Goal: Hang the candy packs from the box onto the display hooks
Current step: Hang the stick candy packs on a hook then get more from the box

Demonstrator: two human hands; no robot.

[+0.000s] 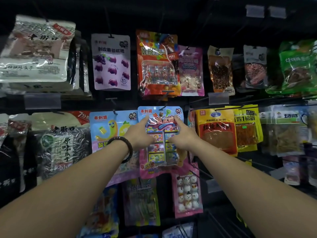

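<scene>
At pack [160, 152] side edges: L hand [139, 136], R hand [184, 136].

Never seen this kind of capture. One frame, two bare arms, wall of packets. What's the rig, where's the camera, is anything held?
No machine: a person works bare-handed, and the one picture comes from a camera worn on their head, looking forward and down. Ahead is a dark shop display with hanging snack packets. The left hand, with a dark beaded bracelet at its wrist, and the right hand lie on the front of a blue-topped, pink-bottomed plastic candy pack, forefingers stretched upward. Its top meets a black wire hook. Whether hidden fingers grip it, I cannot tell. A blue banana-print pack hangs to its left. The box is out of view.
</scene>
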